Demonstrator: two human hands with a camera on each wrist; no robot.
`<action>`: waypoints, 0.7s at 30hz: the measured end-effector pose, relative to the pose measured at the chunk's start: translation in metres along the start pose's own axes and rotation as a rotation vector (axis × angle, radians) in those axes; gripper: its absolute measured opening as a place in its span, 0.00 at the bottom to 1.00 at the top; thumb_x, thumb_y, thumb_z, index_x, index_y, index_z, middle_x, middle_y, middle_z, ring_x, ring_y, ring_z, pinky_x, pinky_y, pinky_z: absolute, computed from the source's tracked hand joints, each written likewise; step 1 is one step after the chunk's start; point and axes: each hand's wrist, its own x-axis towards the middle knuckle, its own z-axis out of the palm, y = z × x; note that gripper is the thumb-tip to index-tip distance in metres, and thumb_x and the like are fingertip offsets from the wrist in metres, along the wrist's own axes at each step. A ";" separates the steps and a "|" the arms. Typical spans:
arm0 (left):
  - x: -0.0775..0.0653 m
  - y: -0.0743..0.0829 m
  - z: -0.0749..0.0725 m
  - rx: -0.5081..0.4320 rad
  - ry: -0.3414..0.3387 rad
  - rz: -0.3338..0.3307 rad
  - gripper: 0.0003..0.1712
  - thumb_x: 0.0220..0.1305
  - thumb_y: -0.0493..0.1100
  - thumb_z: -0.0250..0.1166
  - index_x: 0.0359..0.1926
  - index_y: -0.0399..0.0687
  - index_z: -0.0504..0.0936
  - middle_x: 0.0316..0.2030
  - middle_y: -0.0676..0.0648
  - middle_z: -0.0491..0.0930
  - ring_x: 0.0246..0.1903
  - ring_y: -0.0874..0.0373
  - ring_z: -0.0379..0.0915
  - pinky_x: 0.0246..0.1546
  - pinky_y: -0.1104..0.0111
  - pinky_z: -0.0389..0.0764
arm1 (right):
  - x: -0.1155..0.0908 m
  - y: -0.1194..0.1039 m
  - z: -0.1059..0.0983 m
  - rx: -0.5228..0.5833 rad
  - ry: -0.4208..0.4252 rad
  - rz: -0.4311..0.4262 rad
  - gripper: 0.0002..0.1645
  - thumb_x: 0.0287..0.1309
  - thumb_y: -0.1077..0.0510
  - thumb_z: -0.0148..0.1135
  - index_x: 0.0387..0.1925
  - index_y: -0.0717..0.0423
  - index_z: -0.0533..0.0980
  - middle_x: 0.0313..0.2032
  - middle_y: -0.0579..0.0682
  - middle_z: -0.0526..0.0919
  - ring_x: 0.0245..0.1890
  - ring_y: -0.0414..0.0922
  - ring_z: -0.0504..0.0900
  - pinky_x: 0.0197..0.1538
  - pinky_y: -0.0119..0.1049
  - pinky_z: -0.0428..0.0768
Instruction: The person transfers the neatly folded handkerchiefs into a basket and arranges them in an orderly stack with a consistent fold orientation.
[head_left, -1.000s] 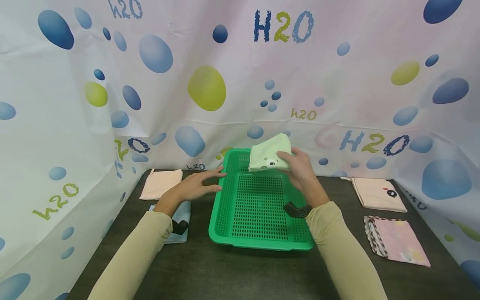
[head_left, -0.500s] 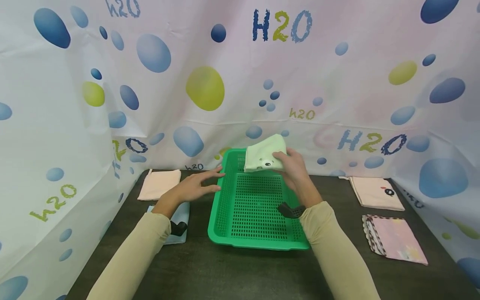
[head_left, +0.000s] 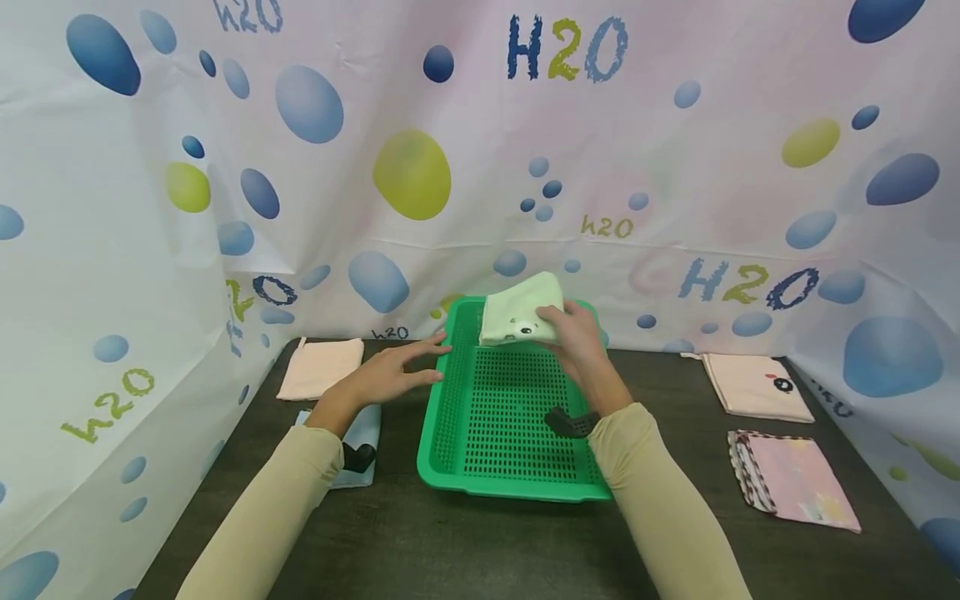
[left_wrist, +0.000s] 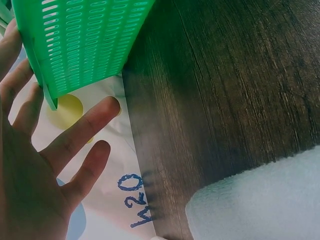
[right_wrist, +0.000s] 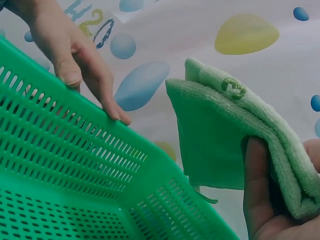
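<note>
A folded pale green towel with a small printed face is pinched in my right hand, thumb on top and fingers beneath. It is held over the back part of a green plastic basket. The right wrist view shows the towel folded in layers, with a small loop at its lower edge. My left hand is at the basket's left side, fingers spread and straight. In the left wrist view, fingertips of the left hand touch the basket's rim. Slotted walls and floor of the basket show, with nothing lying on the floor.
A cream folded towel and a light blue one, partly under my left forearm, lie on the left of the dark table. On the right lie another cream towel and a pink one. A patterned curtain surrounds the table.
My right hand has moved a little to the left and slightly down with the green towel, further over the basket. My left hand has stayed at the basket's left rim.
</note>
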 end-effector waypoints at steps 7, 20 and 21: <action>-0.001 -0.001 0.001 -0.007 0.009 -0.028 0.34 0.69 0.71 0.57 0.74 0.78 0.66 0.80 0.67 0.50 0.80 0.49 0.50 0.75 0.39 0.60 | 0.002 0.010 0.003 -0.025 -0.004 0.042 0.35 0.73 0.56 0.54 0.76 0.61 0.58 0.70 0.60 0.67 0.62 0.50 0.76 0.61 0.39 0.82; -0.001 0.000 0.003 0.002 0.007 -0.029 0.35 0.71 0.70 0.56 0.75 0.75 0.65 0.80 0.66 0.49 0.80 0.46 0.52 0.73 0.37 0.61 | 0.004 0.022 0.008 -0.072 -0.035 0.082 0.38 0.73 0.59 0.50 0.79 0.60 0.52 0.72 0.62 0.64 0.68 0.57 0.72 0.69 0.51 0.77; -0.001 0.001 0.003 0.000 0.007 -0.027 0.35 0.71 0.70 0.56 0.75 0.75 0.65 0.81 0.65 0.49 0.80 0.46 0.52 0.73 0.37 0.61 | 0.004 0.022 0.008 -0.078 -0.035 0.084 0.38 0.72 0.60 0.50 0.79 0.60 0.52 0.72 0.62 0.64 0.68 0.57 0.72 0.69 0.51 0.77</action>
